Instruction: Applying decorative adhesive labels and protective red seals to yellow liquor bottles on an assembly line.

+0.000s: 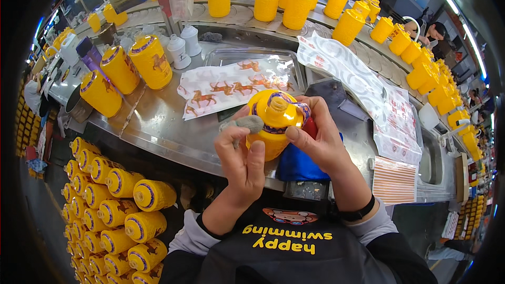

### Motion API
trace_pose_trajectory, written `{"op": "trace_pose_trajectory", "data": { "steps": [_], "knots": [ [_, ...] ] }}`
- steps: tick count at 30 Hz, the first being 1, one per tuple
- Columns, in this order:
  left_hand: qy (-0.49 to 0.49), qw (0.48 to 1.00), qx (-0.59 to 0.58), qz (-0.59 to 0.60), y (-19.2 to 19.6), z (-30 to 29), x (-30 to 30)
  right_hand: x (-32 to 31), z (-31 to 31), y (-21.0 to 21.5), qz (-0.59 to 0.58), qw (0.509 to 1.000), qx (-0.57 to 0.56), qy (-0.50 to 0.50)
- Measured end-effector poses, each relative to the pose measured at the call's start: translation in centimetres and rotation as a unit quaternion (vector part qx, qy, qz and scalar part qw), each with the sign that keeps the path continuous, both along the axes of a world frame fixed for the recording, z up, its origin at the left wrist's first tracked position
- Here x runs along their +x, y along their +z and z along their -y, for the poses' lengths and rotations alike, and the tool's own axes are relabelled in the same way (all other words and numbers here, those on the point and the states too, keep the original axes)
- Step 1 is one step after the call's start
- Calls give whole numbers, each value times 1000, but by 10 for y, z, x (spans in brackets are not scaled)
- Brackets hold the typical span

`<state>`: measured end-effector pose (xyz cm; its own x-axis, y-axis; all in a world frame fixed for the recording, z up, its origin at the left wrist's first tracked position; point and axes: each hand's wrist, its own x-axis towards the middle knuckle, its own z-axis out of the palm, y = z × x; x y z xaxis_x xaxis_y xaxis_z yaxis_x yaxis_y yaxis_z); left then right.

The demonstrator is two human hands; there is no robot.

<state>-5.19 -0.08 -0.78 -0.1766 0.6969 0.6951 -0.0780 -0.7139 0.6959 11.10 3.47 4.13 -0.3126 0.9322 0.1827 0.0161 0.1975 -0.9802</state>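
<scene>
A yellow bottle (269,146) with a clear-looking neck stands upright between my hands, above the near edge of the steel worktop. A blue patterned decal band (274,128) runs round its shoulder, with one end loose on the right. My right hand (325,139) grips the bottle's right side, thumb at the band and fingers by the loose end. My left hand (239,160) is closed against the left side; a grey cover (247,123) wraps one finger, which presses near the band. Beyond the bottle lies a decal sheet (226,90) with brown horses, partly on a metal tray (210,59).
Several decorated yellow bottles (151,62) and white bottles (179,52) stand at left. Many more lie stacked (153,195) below the bench at lower left. Plain ones ride the curved conveyor (252,23) behind. Decal sheets (342,68), a blue cloth (302,163) and a sink (432,160) are at right.
</scene>
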Motion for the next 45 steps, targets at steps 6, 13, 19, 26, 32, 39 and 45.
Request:
{"op": "trace_pose_trajectory", "data": {
  "steps": [6,13,19,26,32,39,45],
  "knots": [
    [53,996,-50,41,5,-6,13,-3,-1,0,-66,997,-12,27],
    [41,994,-71,75,1,-5,12,-1,-2,1,-99,993,-15,55],
    [239,935,36,-261,9,20,-1,-2,-1,0,-117,991,-16,61],
    [150,976,-64,-142,15,8,-1,-3,0,3,-94,994,-9,47],
    [80,994,-80,0,4,-11,16,-2,2,2,-108,993,-13,38],
    [-152,978,-98,101,6,-28,-5,12,-1,3,29,1000,6,-4],
    [-50,994,-91,18,7,-21,7,16,-9,9,-21,999,11,48]
  ]
}}
